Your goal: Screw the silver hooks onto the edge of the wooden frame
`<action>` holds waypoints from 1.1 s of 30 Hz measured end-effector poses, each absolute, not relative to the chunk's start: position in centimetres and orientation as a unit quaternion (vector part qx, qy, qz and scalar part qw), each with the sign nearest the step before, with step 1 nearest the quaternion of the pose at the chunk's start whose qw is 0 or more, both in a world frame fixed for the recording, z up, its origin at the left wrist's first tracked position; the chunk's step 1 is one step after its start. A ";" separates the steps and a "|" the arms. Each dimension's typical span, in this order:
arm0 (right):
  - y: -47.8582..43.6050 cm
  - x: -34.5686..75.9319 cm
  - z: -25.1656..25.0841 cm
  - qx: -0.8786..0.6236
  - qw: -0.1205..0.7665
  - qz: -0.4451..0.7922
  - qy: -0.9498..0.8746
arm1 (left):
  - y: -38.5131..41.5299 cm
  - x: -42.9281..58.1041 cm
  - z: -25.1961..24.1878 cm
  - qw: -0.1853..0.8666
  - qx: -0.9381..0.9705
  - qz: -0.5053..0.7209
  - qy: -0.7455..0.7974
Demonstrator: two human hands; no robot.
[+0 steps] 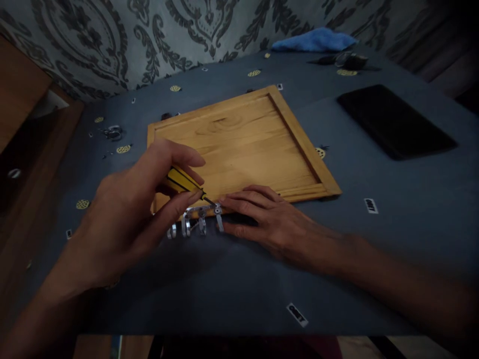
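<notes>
My left hand (pixel 130 199) is closed around the yellow and black handle of a screwdriver (pixel 183 181). The screwdriver's thin shaft slants down to the right, its tip at the end of a shiny metal hook rail (pixel 202 214). That rail has several curved hooks and lies along the near edge of a framed wooden panel (pixel 239 144). My right hand (pixel 265 217) grips the panel's near edge, fingers on top and thumb below, beside the rail's right end. The index fingertip is close to the screwdriver tip. Part of the panel's left side is hidden behind my left hand.
A dark blue cloth with pineapple prints covers the table (pixel 374 249). On the right lies a black tablet-like slab (pixel 396 119). Farther back are a blue cloth (pixel 316 40) and a dark object (pixel 350 61). A small metallic item (pixel 113 132) sits at the left, near wooden furniture (pixel 22 94).
</notes>
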State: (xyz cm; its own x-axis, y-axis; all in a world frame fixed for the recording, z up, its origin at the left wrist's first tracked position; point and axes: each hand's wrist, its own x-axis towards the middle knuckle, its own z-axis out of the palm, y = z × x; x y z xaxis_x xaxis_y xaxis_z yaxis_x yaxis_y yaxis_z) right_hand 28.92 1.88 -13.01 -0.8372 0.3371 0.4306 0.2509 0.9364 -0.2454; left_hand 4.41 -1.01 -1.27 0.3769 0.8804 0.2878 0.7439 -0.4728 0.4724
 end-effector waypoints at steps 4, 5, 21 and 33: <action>1.9 28.9 -13.0 -0.151 0.241 0.095 -0.954 | -1.0 4.7 -1.6 0.044 0.828 0.240 0.504; 1.9 28.9 -13.0 -0.152 0.241 0.095 -0.954 | -1.0 4.7 -1.7 0.030 0.831 0.239 0.501; 1.9 29.0 -13.1 -0.152 0.241 0.093 -0.954 | -1.3 5.0 -1.7 0.092 0.814 0.268 0.507; 1.9 28.9 -13.1 -0.148 0.240 0.090 -0.955 | -0.7 5.1 -1.8 0.014 0.848 0.252 0.466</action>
